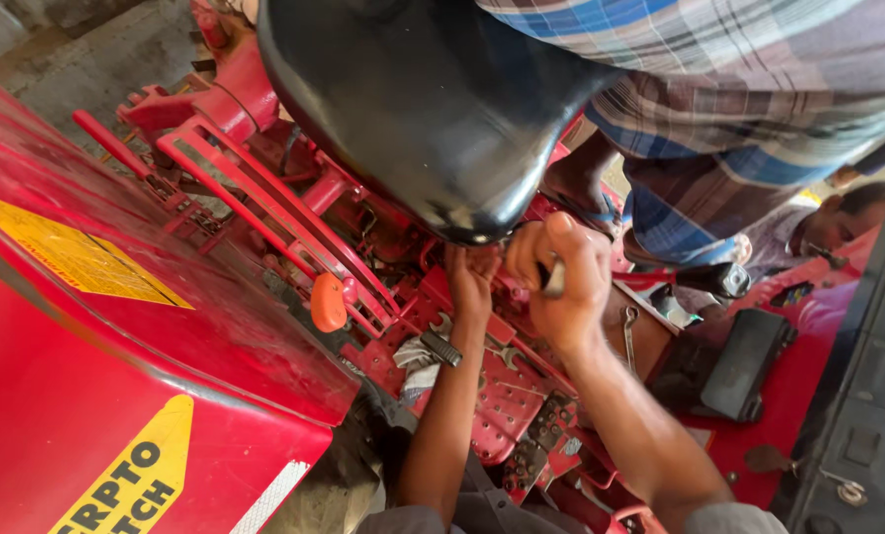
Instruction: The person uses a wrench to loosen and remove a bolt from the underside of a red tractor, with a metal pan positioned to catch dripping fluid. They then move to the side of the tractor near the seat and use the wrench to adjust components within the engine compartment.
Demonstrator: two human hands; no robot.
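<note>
the right hand (pixel 559 282) is clenched on a metal tool (pixel 553 281) under the black seat (pixel 433 109) – the left hand (pixel 470 272) reaches beside it, grip hidden. spanners (pixel 628 331) lie on the red footplate (pixel 507 405) – work looks midway.

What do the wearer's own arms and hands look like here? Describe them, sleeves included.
Both arms are bare from wrist to above the elbow. The left hand and right hand wear no gloves, and no ring, watch or band shows. Grey sleeve edges appear at the bottom of the picture, short on both arms. The forearms are lean. Nothing marks either hand that I can make out.
</note>
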